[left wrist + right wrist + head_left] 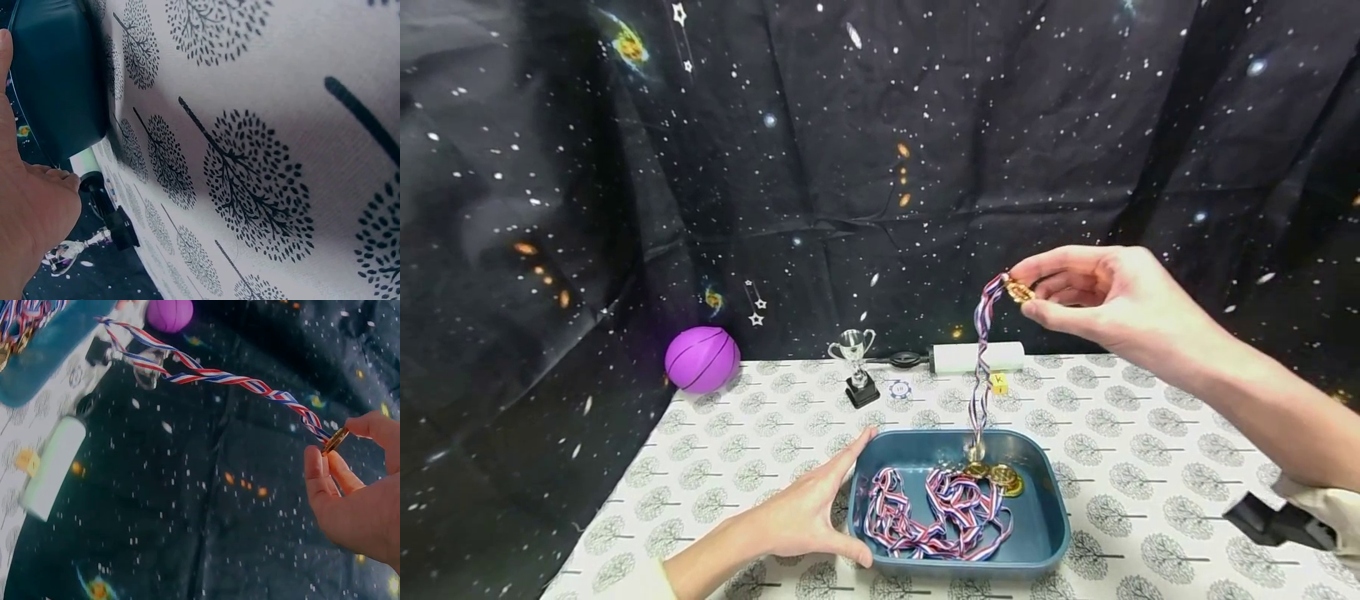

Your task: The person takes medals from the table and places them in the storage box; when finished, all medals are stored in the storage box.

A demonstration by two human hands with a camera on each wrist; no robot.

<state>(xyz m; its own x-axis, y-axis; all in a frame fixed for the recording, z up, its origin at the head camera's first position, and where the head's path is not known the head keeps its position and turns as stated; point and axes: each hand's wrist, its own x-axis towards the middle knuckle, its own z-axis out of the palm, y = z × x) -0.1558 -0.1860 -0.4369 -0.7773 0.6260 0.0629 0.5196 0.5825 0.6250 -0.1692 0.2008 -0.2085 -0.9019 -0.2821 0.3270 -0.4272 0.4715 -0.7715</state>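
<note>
My right hand point(1127, 296) is raised above the back of the table and pinches a gold medal point(1020, 292) between thumb and fingertips. From it a red, white and blue ribbon point(982, 333), twisted on itself, hangs down to the far edge of a dark blue bin point(1057, 512). In the right wrist view the ribbon point(244, 381) stretches away from the medal point(336, 441). My left hand point(801, 508) holds the bin by its left end, thumb at the near corner and fingers at the far one. Inside lie tangled striped ribbons point(951, 508) and several gold medals point(1004, 476).
Behind the bin stands a small silver trophy cup point(853, 354) on a black base, beside a poker chip point(900, 389). A white cylinder point(977, 357) lies near a yellow letter block point(998, 383). A purple ball point(703, 360) sits at the back left, before a black starry cloth.
</note>
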